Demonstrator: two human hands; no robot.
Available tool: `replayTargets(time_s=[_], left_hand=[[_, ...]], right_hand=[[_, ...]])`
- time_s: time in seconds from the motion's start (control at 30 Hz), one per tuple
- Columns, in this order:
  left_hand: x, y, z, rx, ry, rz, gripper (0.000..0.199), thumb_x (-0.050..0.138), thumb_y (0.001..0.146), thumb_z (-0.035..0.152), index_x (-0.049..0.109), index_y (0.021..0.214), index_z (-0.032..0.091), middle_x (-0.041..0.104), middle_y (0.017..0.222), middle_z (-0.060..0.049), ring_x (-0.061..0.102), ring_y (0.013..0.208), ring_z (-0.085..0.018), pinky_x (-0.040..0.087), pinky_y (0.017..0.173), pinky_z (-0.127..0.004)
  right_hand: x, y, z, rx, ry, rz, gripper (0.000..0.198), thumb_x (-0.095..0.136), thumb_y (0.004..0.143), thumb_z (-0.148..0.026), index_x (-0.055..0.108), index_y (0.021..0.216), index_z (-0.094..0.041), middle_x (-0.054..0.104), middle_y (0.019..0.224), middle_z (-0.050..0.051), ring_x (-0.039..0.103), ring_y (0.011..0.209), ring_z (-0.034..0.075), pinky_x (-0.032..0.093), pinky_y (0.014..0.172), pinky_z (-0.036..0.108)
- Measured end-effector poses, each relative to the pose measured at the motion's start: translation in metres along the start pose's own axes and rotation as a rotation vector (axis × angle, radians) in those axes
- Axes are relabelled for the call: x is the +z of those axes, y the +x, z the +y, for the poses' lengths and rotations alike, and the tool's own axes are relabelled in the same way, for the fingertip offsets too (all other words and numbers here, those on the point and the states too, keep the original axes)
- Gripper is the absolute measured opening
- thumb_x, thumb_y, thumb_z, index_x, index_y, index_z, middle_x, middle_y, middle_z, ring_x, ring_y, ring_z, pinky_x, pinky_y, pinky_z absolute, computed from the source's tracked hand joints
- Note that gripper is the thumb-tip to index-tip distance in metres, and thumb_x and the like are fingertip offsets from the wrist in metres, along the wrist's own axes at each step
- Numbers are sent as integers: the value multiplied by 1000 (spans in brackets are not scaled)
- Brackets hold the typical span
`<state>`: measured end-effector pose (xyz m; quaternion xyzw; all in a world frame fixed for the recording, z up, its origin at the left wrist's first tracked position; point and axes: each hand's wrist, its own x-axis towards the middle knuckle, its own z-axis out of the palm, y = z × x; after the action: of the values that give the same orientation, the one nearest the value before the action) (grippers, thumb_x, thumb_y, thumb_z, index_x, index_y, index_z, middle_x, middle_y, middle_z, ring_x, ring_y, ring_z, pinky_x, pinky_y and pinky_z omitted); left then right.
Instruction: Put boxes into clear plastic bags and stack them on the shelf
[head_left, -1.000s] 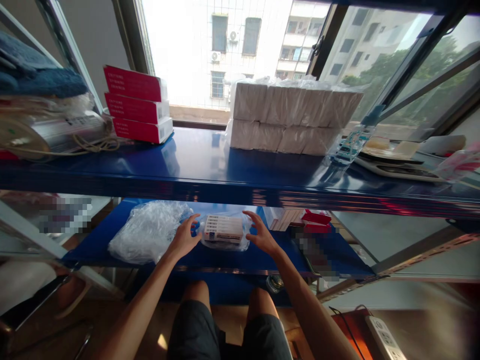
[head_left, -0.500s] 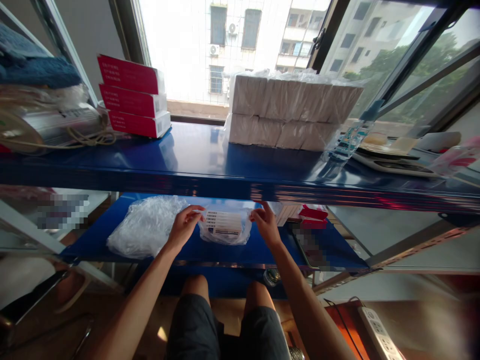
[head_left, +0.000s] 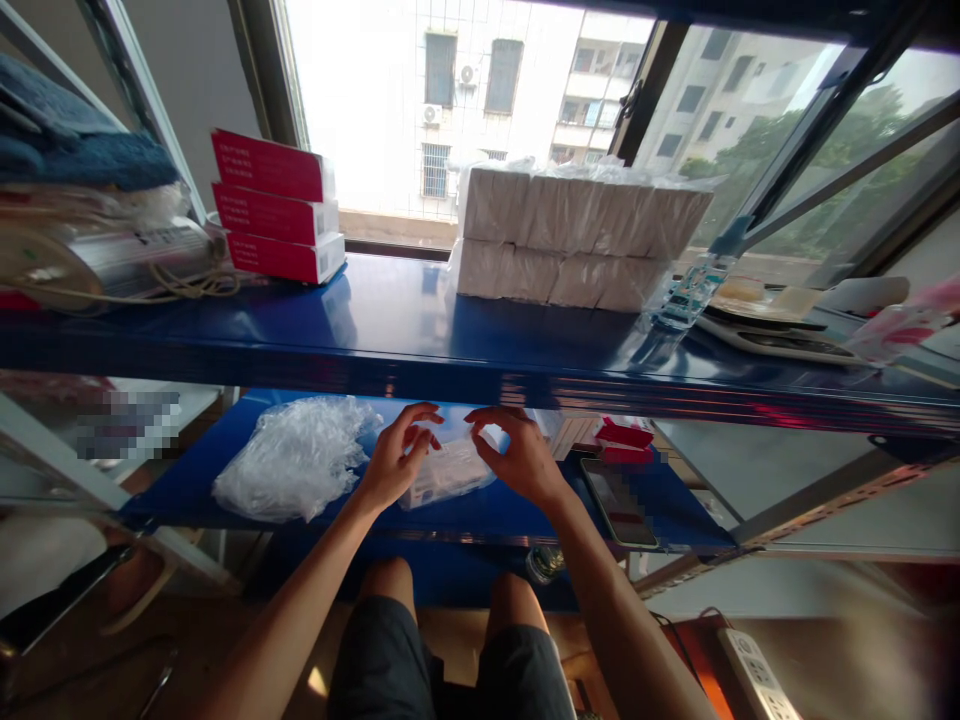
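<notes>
A clear plastic bag (head_left: 450,475) with a stack of small pale boxes inside lies on the lower blue shelf, tilted and partly behind my fingers. At its left upper edge, my left hand (head_left: 397,460) is curled, thumb against a finger on the film and the index finger stretched out above. Opposite it, my right hand (head_left: 521,458) bends thumb and fingers into a ring, tips together at the bag's upper right side. The thin film between the fingertips is hard to make out. Left of my left hand lies a heap of crumpled clear plastic bags (head_left: 292,460).
An upper blue shelf (head_left: 397,325) crosses just beyond and above my hands. It carries red-and-white boxes (head_left: 274,210), wrapped white boxes (head_left: 577,235) and a clear bottle (head_left: 690,290). On the lower shelf at right are a phone (head_left: 619,500) and small red boxes (head_left: 624,440).
My hands have come closer together over the bag. The bag has tilted, and the printed box faces that showed before are now less visible.
</notes>
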<state>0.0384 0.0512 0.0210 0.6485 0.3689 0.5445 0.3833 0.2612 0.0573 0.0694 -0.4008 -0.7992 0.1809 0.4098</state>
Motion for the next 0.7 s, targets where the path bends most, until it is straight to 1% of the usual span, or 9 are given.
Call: replayTargets(time_s=[0.1,0.17,0.23,0.3,0.37,0.4,0.53,0.6,0.7], left_hand=[[12,6,-7,0,-11,-142,52,72,88,31,52,136,25,71,119,-8,67,77,-15,54,78,-31],[21,9,-13,-5,-10,-193,44,74,87,34,58,127,23,74,106,-7,68,80,-17,52,76,-30],[28,9,-18,-30,-29,-178,31,69,92,41,62,116,21,73,92,-5,67,80,-19,51,76,-31],[32,7,-22,-72,-84,-140,33,61,98,48,61,116,20,72,83,-3,65,75,-17,48,72,-30],[33,5,-23,-104,-139,-133,39,57,100,52,57,121,20,72,82,-3,62,71,-16,46,70,-30],[33,3,-22,-113,-162,-133,41,57,100,54,54,123,21,73,83,-4,61,72,-16,46,70,-30],[30,1,-16,-114,-185,-151,42,58,100,56,48,124,24,71,84,-1,62,75,-16,46,72,-30],[29,2,-12,-96,-150,-182,38,55,102,54,47,125,24,70,86,-1,63,78,-16,46,74,-30],[29,4,-7,-70,-97,-234,33,49,106,50,46,126,24,72,89,-3,65,82,-16,47,78,-30]], right_hand=[[4,2,-16,-75,-38,-132,33,60,91,-18,75,118,-30,77,100,6,67,99,27,55,91,42],[7,4,-21,-112,-45,-187,37,60,90,-13,75,119,-31,76,97,6,67,97,26,55,86,39],[8,6,-21,-133,-52,-184,38,61,89,-11,75,119,-30,76,97,6,68,97,26,55,86,39],[7,7,-16,-86,-61,-105,35,62,91,-15,75,120,-28,77,102,8,70,98,27,56,88,41],[4,6,-8,-2,-47,-30,33,63,92,-21,73,123,-26,78,107,9,72,98,28,57,89,43],[2,6,-4,33,-21,-28,33,65,92,-24,73,124,-25,78,108,9,74,98,28,58,89,44],[1,2,7,101,206,-193,30,67,93,-36,75,119,-22,80,100,9,77,91,26,63,82,41],[3,0,9,125,278,-213,27,66,94,-40,79,108,-21,80,94,8,77,85,26,63,78,39],[8,1,13,135,308,-197,24,65,94,-38,80,96,-20,79,85,6,76,76,24,62,72,36]])
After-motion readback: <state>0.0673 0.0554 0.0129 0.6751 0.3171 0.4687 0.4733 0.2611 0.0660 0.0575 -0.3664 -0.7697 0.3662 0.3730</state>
